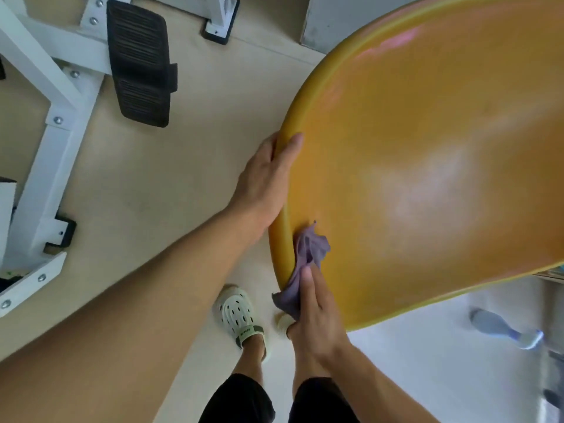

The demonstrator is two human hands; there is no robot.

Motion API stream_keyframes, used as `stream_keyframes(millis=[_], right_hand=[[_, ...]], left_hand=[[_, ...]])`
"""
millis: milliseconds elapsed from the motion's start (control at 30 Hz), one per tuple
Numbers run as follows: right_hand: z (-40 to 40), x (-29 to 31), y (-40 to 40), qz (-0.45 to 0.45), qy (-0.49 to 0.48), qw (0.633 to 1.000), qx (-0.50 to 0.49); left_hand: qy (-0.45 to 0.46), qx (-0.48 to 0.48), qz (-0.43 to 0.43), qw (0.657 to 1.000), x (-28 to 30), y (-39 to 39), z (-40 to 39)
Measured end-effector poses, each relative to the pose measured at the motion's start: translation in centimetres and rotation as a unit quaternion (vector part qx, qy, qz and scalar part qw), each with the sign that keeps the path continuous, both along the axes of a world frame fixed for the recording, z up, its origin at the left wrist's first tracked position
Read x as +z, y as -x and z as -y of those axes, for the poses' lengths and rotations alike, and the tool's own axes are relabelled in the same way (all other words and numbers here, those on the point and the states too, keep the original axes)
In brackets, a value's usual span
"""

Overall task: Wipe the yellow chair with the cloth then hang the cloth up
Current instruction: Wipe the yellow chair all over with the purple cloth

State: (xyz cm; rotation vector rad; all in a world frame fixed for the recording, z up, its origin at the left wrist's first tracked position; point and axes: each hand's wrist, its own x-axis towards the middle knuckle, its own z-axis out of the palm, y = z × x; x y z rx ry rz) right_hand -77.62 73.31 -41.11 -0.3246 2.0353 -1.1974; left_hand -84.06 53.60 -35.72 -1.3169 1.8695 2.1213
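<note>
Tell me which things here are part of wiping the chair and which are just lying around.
Part of the job:
smooth yellow plastic chair
crumpled purple cloth
left hand, gripping the chair's rim
right hand, pressing the cloth to the rim

Just lying around:
white metal frame with black ribbed pedals
blue and white brush on the floor

One yellow chair [427, 154]. One purple cloth [300, 270]. Two hands: the left hand [268, 181], the right hand [317, 319]. Two bare forearms. One white perforated shoe [239, 319] in full view; only the toe of a second one [283, 322] visible behind the right hand. One black ribbed pedal [139, 61]. One white metal frame [58, 123] with several bolts. One blue and white bottle [506, 329] lying on its side.
</note>
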Motion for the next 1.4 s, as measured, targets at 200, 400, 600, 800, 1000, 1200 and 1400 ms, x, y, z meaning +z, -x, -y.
stream_keyframes(millis=[200,400,600,800,1000,1200,1400], right_hand=[[9.6,2.1,7.1,0.078,0.169,0.98,-0.072],[-2.3,-7.5,1.7,0.041,-0.093,0.994,0.032],[-1.2,-12.8,8.4,0.015,-0.242,0.97,-0.008],[5.7,-6.3,8.3,0.047,0.019,0.999,0.014],[-7.1,-12.4,7.5,0.016,-0.259,0.957,0.129],[7.2,-7.7,12.3,0.07,-0.082,0.994,-0.003],[-3.7,-3.2,2.7,0.094,-0.009,0.986,0.138]], left_hand=[[0.135,0.033,0.021,0.99,-0.7,2.0,-0.5],[0.294,0.011,0.071,0.953,-1.0,1.4,-1.5],[0.376,0.001,0.105,0.921,-1.1,1.6,-1.9],[0.389,0.005,0.119,0.913,-1.1,1.7,-1.9],[0.383,0.001,0.123,0.915,-0.7,1.7,-2.1],[0.387,0.008,0.114,0.915,-1.2,1.7,-1.9],[0.379,0.006,0.128,0.917,-0.8,1.6,-2.0]])
